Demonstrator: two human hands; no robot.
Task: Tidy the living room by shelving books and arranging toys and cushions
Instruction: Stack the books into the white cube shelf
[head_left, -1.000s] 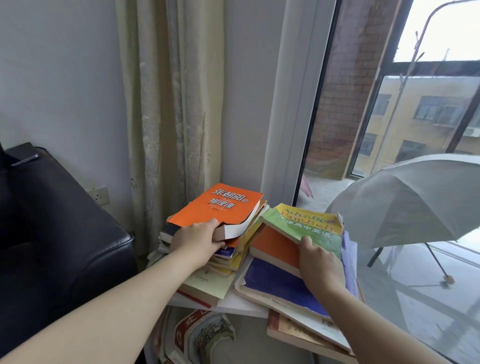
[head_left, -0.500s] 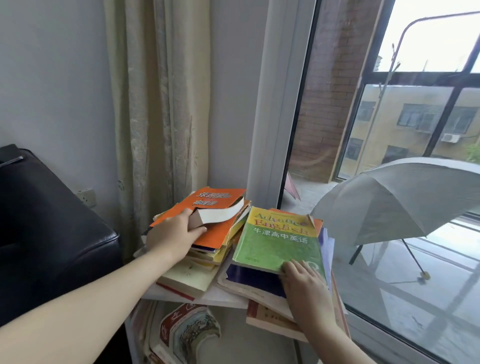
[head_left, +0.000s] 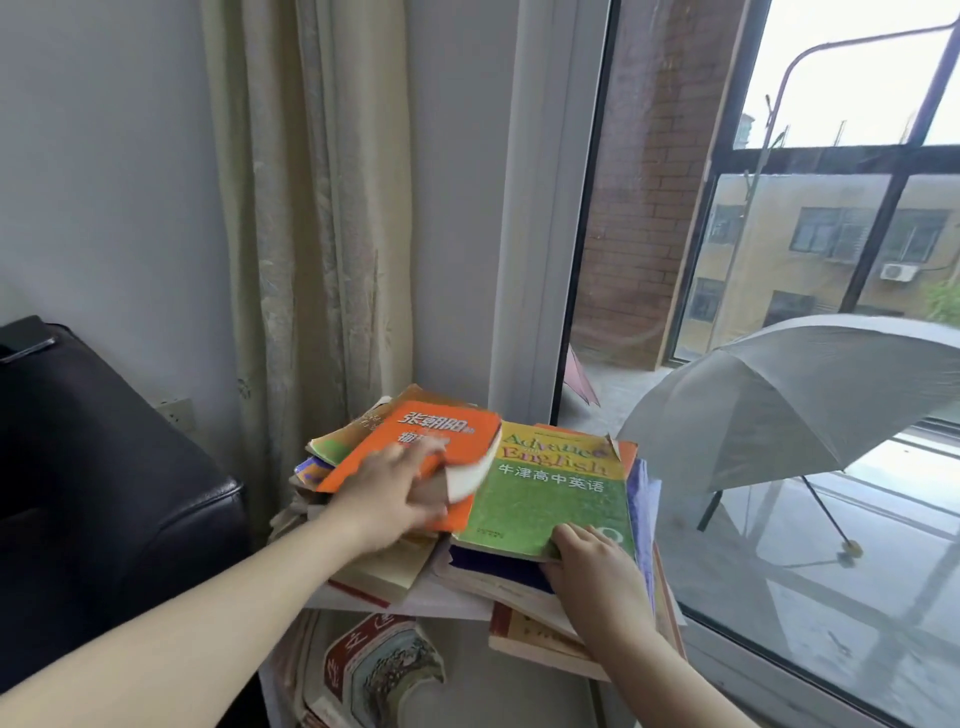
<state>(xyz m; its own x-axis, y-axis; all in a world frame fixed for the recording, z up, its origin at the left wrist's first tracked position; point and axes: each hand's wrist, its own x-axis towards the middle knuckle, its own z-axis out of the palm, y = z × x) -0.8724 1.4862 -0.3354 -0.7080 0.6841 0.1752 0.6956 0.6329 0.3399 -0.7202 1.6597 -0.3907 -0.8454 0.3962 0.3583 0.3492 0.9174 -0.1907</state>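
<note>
Green and yellow paper covers the English textbook, which lies flat on top of the right one of 2 book stacks on a white shelf. The right hand grasps its near edge, fingers curled over the cover. Just beside it, the orange book tops the left stack, its curled corner overlapping the textbook's edge. The left hand, blurred, grips its near side, fingers on the cover. More books sit on the level below. A cream curtain hangs behind the stacks. A black sofa sits at the left, and a grey umbrella stands open beyond the window.
</note>
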